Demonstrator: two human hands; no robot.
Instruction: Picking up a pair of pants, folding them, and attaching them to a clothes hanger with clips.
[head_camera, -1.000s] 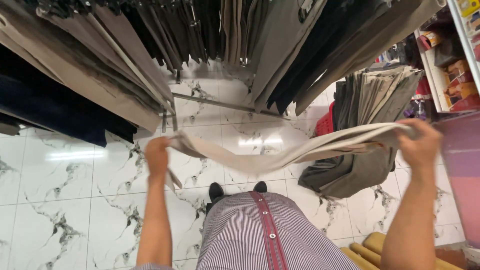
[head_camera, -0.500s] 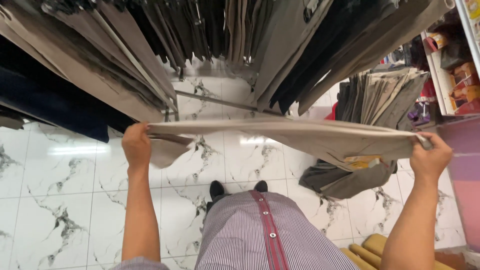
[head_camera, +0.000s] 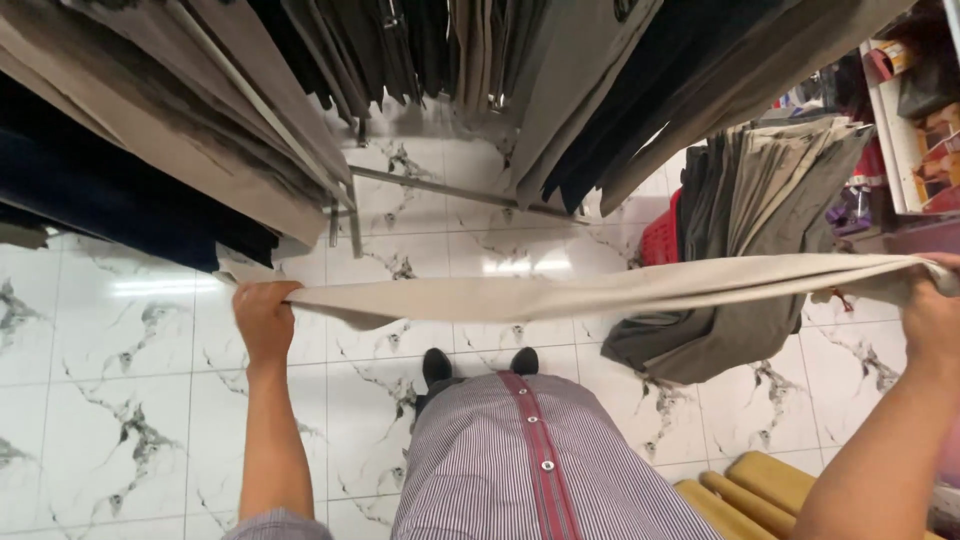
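A long beige garment (head_camera: 600, 292), seemingly a pair of trousers, is stretched flat and level between my two hands above the floor. My left hand (head_camera: 262, 318) grips its left end with closed fingers. Out at the frame's right edge, my right hand (head_camera: 930, 315) grips the other end, where the cloth bunches up. Below the garment I see my striped shirt with a red placket (head_camera: 530, 450) and my black shoes (head_camera: 478, 364).
Many trousers in beige, grey, navy and black hang overhead on a metal rack (head_camera: 440, 187). A stack of folded trousers (head_camera: 770, 180) rests on a red crate (head_camera: 660, 232) at right, next to shelves (head_camera: 915, 110). The floor is white marble tile (head_camera: 120, 380). Yellow wooden rods (head_camera: 760, 485) lie bottom right.
My hands have drawn farther apart, left hand going left and right hand right. The garment went from sagging and bunched to taut and level.
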